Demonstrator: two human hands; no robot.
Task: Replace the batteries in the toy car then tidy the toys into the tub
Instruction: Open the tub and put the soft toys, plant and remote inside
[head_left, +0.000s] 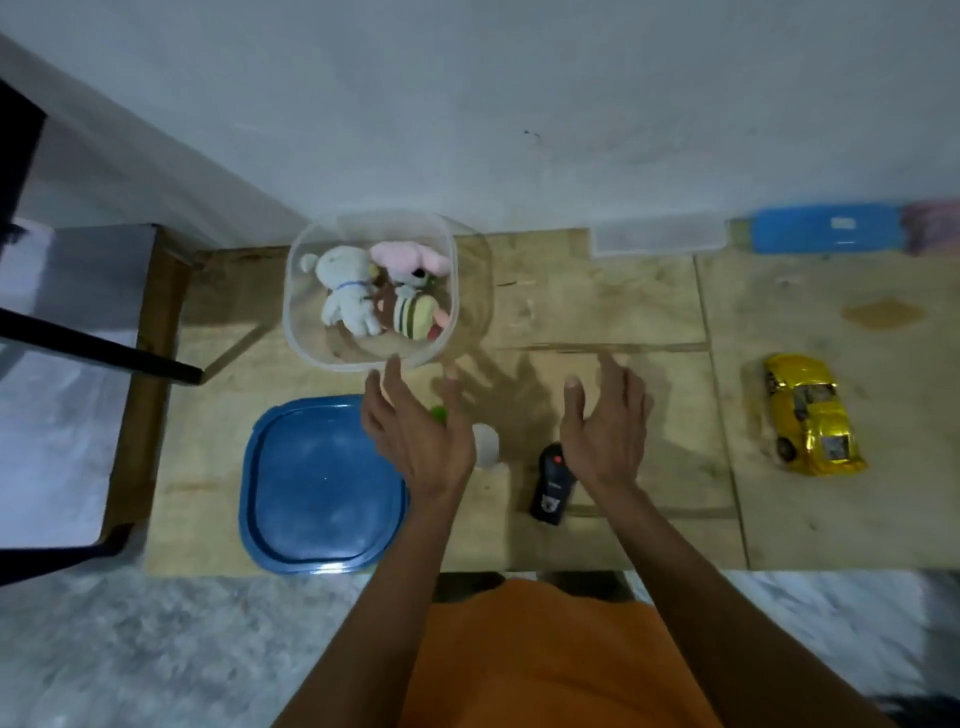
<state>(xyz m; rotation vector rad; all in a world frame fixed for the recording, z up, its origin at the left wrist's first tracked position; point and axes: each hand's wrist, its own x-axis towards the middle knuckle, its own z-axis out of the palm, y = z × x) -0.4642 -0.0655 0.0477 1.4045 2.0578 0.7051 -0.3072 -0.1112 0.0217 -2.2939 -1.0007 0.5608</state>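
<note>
Both hands hover over the wooden surface (597, 291) at the centre of the frame, fingers spread and holding nothing: the left hand (415, 436) just below the clear tub (306, 343), the right hand (608, 431) beside a dark remote control (550, 488). The tub, at upper centre, holds several plush toys (379, 291). Its blue lid (317, 488) lies flat at lower left. The yellow toy car (810, 415) sits well apart at the right.
</note>
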